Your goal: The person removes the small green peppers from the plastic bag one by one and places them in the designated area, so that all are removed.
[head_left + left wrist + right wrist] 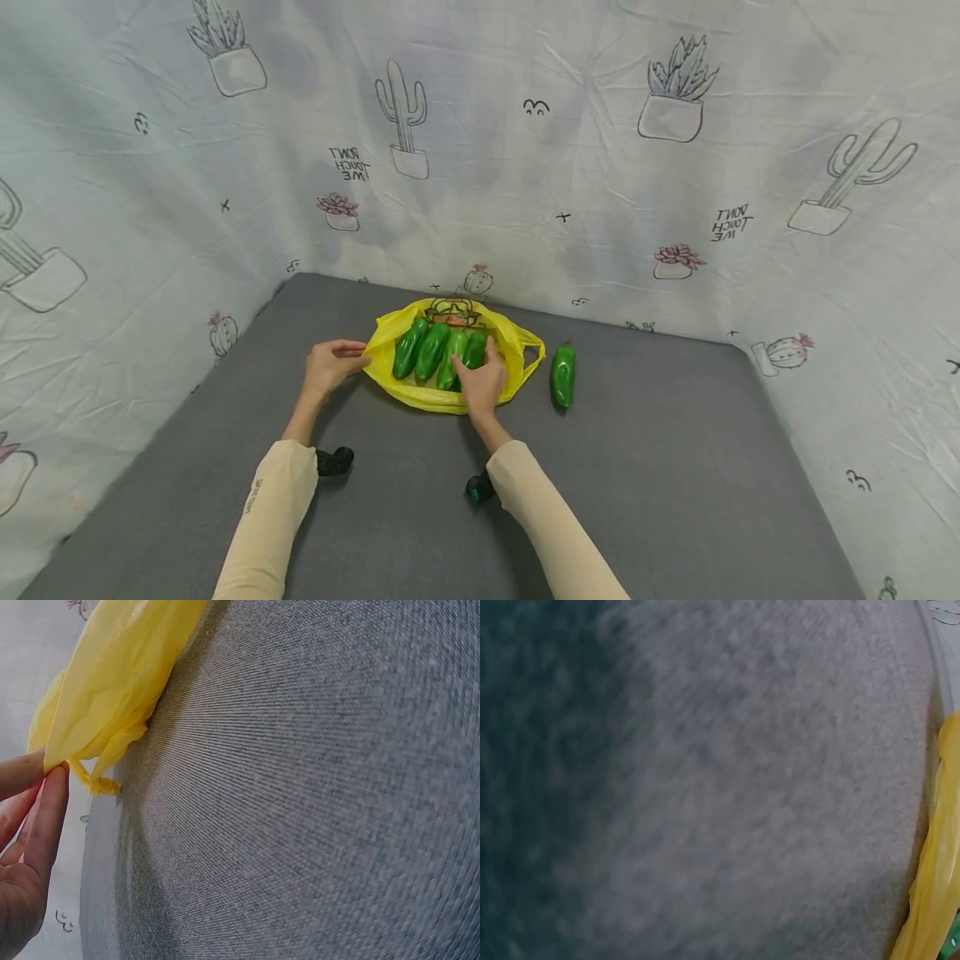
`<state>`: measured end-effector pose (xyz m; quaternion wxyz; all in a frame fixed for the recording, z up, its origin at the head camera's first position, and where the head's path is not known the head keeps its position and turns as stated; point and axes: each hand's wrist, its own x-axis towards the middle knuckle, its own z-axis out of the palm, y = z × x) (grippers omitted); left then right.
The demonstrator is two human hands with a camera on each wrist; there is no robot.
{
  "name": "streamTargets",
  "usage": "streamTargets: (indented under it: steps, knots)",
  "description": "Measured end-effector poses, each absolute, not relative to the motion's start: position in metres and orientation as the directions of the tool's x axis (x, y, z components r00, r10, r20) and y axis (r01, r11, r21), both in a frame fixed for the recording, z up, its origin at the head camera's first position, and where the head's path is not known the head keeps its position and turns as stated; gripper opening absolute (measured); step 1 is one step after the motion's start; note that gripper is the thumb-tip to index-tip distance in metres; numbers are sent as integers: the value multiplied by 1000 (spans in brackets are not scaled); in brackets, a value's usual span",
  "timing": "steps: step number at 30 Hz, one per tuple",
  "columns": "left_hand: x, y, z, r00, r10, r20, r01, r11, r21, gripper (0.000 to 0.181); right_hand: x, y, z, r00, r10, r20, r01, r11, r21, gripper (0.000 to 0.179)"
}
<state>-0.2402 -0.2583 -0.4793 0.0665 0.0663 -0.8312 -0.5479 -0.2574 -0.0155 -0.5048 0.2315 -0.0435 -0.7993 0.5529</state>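
A yellow plastic bag [416, 398] lies with its mouth wide, and several glossy green peppers [431, 352] sit side by side inside it. My left hand [330, 367] pinches the bag's left rim between thumb and fingers; in the left wrist view the yellow film [112, 682] is drawn up to the fingertips. Reaching over the bag's front edge, my right hand [483, 385] holds the rightmost peppers, thumb on the left side and fingers on the right. The right wrist view catches mainly table and the bag's side [934, 900]. Another green pepper [563, 377] lies outside the bag, to its right.
The bag rests near the back edge of a dark grey table [660, 467]. One bag handle [534, 350] loops out toward the loose pepper. White cloth [487, 150] printed with potted cacti hangs behind the table and along its sides.
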Motion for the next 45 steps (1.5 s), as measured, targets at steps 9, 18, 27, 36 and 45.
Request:
streamTargets:
  steps: [9, 18, 27, 36, 45]
  knots:
    - [-237, -255, -475, -980, -199, 31, -50, 388, 920, 35, -256, -20, -507, -913, 278, 297, -159, 430, -889, 74]
    - [-236, -253, -476, -980, -198, 25, -53, 383, 922, 34, -258, -17, -510, -908, 333, 255, -120, 377, -919, 68]
    - [-237, -254, -480, -979, -196, 62, -26, 416, 909, 34, -263, -10, -512, -901, 358, 244, -101, 375, -921, 57]
    - [-237, -252, -481, -981, -183, 56, -25, 412, 911, 35, -266, -5, -504, -907, 371, 200, -38, 401, -915, 44]
    - [-236, -254, -481, -981, -185, 57, -23, 403, 915, 35, -262, -2, -501, -917, 308, 254, -100, 438, -893, 50]
